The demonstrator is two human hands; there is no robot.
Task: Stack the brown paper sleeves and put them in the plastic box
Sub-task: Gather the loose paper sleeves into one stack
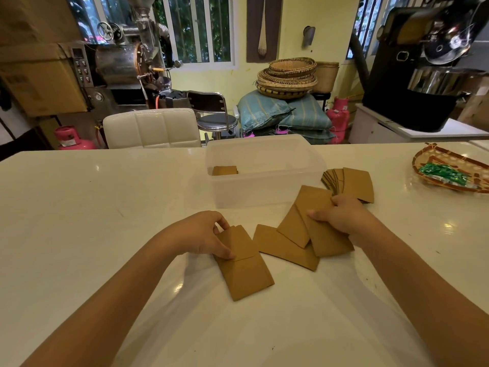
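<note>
The white table (105, 197) is giving wide bare room on the left. The plastic box (264, 186) is sitting open beyond the hands, already holding 1 small stack. The left hand (203, 234) is pinching 2 brown paper sleeves (244, 263), likely squaring them; the right hand (341, 214) is pressing fanned sleeves (317, 223).

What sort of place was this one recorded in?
Probably a small coffee roastery or café back room: a drum roaster stands at the back left, a second black roasting machine at the right, with stuffed sacks and woven trays piled between them.
</note>
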